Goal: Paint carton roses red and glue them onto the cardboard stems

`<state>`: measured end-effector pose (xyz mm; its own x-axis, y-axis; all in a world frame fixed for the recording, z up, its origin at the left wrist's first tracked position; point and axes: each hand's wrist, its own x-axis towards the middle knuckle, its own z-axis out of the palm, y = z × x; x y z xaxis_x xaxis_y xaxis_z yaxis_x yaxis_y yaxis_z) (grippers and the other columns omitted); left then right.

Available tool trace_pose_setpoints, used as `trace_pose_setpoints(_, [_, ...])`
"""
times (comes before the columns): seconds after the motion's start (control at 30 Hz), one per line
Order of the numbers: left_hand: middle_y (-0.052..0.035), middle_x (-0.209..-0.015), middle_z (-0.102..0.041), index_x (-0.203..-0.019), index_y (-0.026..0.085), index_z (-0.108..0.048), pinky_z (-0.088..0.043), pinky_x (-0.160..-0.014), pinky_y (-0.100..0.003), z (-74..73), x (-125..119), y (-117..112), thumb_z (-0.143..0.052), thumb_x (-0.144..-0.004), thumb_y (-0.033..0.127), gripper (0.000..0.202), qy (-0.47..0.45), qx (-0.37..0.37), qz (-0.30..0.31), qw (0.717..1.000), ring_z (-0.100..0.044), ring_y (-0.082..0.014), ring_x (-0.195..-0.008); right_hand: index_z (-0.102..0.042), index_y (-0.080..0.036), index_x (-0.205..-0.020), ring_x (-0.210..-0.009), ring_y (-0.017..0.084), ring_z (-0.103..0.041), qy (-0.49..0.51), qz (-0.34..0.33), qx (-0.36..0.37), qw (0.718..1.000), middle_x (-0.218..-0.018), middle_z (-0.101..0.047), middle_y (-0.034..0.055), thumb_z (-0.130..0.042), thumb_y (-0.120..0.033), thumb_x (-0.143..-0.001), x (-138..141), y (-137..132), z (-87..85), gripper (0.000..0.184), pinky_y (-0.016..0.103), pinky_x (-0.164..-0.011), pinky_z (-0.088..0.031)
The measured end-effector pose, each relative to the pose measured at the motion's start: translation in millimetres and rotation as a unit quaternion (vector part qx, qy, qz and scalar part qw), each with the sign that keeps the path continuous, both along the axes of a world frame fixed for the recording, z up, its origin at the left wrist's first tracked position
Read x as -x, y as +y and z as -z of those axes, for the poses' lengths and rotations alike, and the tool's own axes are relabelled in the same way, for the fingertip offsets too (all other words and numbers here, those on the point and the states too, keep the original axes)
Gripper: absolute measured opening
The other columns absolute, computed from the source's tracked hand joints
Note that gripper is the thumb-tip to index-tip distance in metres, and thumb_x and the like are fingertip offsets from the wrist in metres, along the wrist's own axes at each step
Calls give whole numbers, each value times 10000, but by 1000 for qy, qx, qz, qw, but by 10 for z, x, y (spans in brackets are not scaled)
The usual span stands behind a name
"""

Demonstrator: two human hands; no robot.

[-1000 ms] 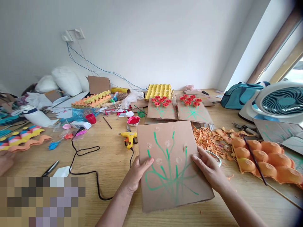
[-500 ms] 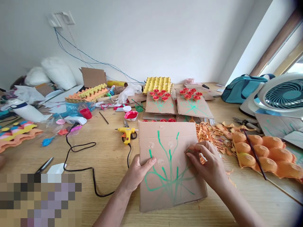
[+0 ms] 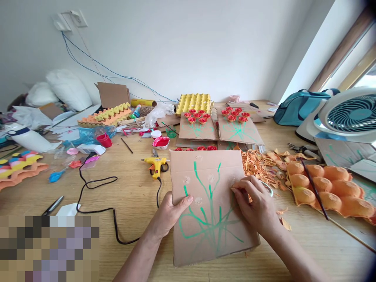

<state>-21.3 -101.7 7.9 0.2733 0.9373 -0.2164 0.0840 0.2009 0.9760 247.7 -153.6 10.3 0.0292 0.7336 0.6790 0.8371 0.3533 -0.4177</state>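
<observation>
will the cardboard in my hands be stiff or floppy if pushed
The cardboard is probably fairly stiff: it looks flat with the left hand gripping one side. It's likely light for its size, and might crease if pressed hard, since its edge looks thin.

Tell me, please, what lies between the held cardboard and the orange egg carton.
The head view shows the right hand, orange scraps and a half-hidden ring.

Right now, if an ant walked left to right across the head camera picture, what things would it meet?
White bottle, red cup, yellow glue gun, cardboard with green lines, orange egg carton.
</observation>
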Motion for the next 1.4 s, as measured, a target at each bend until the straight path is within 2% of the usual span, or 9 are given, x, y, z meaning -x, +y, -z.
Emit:
trace_pose_setpoints(0.17, [-101, -1045, -802, -1050, 169, -695, -540, -873, -384, -25, 11, -16, -844, -715, 508, 500, 39, 18, -17, 999, -725, -306, -1006, -575, -249, -839, -682, 172, -566, 57, 91, -34, 994, -772, -566, 9, -557, -227, -975, -150, 27, -51, 139, 306, -627, -479])
trace_pose_setpoints(0.33, [-116, -1115, -791, -1031, 176, -672, -516, -976, -437, -121, 4, -1, -848, -693, 514, 510, 7, 43, -33, 999, -700, -340, -1126, -670, -230, -858, -702, 177, -613, 86, 168, -55, 981, -820, -660, 24, -645, -324, -944, -467, -6, -141, 130, 322, -681, -501])
trace_pose_setpoints(0.57, [-118, -1101, -798, -1024, 172, -679, -547, -933, -436, -182, 33, -4, -862, -663, 517, 531, -22, 55, -34, 998, -720, -346, -1088, -763, -260, -839, -750, 228, -664, 37, 269, -8, 962, -861, -738, 56, -673, -326, -884, -1094, -111, -115, 120, 358, -684, -472])
trace_pose_setpoints(0.73, [-103, -1052, -808, -1009, 176, -691, -560, -906, -434, -182, 41, -6, -865, -662, 508, 511, -20, 62, -31, 997, -736, -342, -1046, -672, -303, -595, -458, 175, -394, 11, 366, 19, 930, -583, -576, 24, -783, -398, -763, -1497, -174, -31, 223, 341, -508, -266])
trace_pose_setpoints(0.9, [-107, -1076, -805, -1032, 175, -705, -564, -912, -429, -208, 39, 3, -873, -659, 502, 524, -43, 57, -25, 997, -733, -343, -1063, -706, -314, -806, -550, 195, -490, 16, 385, 19, 923, -723, -620, 42, -681, -335, -842, -1493, -224, -46, 49, 343, -552, -288])
trace_pose_setpoints(1.03, [-107, -1074, -805, -1073, 177, -710, -565, -919, -436, -198, 52, 16, -883, -645, 497, 561, -51, 58, -40, 996, -740, -342, -1051, -631, -266, -714, -573, 207, -504, 41, 360, 14, 932, -653, -579, 41, -662, -429, -896, -1314, -211, -126, 246, 368, -574, -323])
trace_pose_setpoints(1.13, [-118, -1071, -804, -1132, 170, -702, -569, -914, -444, -181, 44, 19, -887, -637, 501, 624, -60, 62, -45, 995, -745, -344, -1038, -670, -249, -812, -644, 194, -548, 67, 291, 7, 954, -831, -640, 65, -628, -383, -924, -1115, -165, -183, 179, 374, -642, -417])
trace_pose_setpoints(1.23, [-128, -1097, -801, -1152, 164, -695, -577, -899, -429, -177, 25, 26, -897, -628, 484, 646, -67, 60, -53, 995, -751, -340, -1023, -639, -232, -744, -604, 169, -521, 106, 198, 33, 974, -719, -602, 31, -615, -472, -935, -825, -121, -189, 308, 332, -594, -433])
trace_pose_setpoints(1.4, [-115, -968, -822, -1136, 145, -702, -610, -782, -386, -287, 164, 110, -912, -603, 433, 641, -60, 68, -123, 988, -775, -326, -897, -715, -231, -1069, -652, 170, -660, 164, 30, 143, 976, -805, -727, 28, -577, -532, -963, -373, -114, -128, 348, 270, -550, -514])
